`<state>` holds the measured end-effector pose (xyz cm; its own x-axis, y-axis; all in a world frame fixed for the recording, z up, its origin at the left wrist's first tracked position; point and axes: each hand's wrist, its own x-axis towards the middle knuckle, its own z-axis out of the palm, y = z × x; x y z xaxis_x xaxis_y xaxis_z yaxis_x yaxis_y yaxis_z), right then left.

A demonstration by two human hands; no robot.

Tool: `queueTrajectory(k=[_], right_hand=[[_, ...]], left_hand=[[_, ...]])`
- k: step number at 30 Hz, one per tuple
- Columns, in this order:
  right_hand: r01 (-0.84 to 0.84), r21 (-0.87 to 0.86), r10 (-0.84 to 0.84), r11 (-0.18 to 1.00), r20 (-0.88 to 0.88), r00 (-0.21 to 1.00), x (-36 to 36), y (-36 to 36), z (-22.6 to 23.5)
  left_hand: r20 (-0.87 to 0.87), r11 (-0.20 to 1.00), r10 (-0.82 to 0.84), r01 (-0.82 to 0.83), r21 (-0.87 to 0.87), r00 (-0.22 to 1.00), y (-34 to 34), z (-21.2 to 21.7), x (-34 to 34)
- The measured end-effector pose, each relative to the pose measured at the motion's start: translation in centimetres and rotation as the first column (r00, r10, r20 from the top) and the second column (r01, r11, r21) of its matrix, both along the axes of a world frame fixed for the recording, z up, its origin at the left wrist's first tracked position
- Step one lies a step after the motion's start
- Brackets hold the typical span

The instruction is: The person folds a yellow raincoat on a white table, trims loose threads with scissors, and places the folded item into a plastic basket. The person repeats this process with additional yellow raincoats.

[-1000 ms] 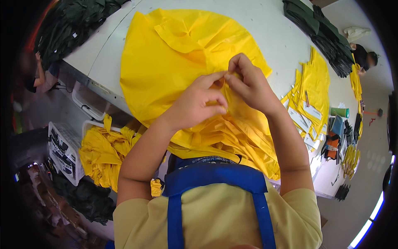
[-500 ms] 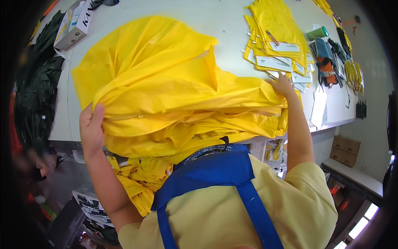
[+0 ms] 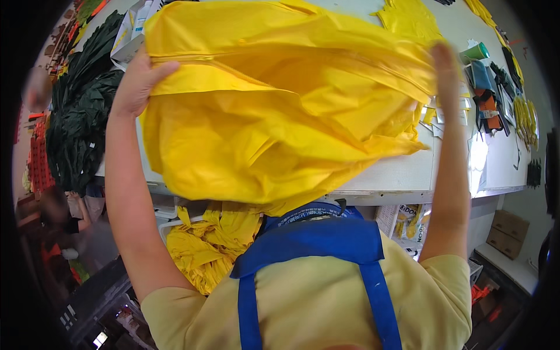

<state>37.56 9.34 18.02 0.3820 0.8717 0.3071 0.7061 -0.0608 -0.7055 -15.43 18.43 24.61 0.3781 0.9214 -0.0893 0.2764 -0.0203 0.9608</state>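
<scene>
A large piece of thin yellow cloth (image 3: 245, 134) with a zipper line, seemingly a garment, spreads between my two hands above the table. My left hand (image 3: 137, 84) pinches its left edge, thumb on top of the cloth by the zipper line. At the cloth's upper right edge is my right hand (image 3: 446, 70), blurred by motion. The cloth is drawn taut toward that hand, which appears closed on it. Loose folds hang down toward me, over the table's front edge on the left. Much of the surface beneath is hidden.
Flat yellow pieces (image 3: 411, 20) with white labels lie at the back right of the table (image 3: 385, 178). A green roll (image 3: 475, 52) stands beyond them. Dark green cloth (image 3: 81, 128) heaps at the left, near a white box (image 3: 125, 44). More yellow cloth (image 3: 204, 245) fills a bin below.
Both hands have risen and moved away from me, lifting the yellow cloth and spreading it. Its zipper line now shows, and it covers part of the labelled pieces. The view has shifted slightly.
</scene>
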Motion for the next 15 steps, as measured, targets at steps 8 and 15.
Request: queueTrajectory(k=[8, 15], right_hand=[[-0.373, -0.302, 0.459, 0.877, 0.3, 0.836, -10.4, -8.7, -10.8], [-0.716, -0.692, 0.838, 0.095, -0.333, 0.432, -13.2, -15.5, -2.7]], left_hand=[[0.096, 0.985, 0.105, -0.09, -0.149, 0.99, -2.0, -1.6, -0.8], [0.171, 0.966, 0.076, -0.03, -0.257, 0.982, -5.1, -3.4, -1.6]])
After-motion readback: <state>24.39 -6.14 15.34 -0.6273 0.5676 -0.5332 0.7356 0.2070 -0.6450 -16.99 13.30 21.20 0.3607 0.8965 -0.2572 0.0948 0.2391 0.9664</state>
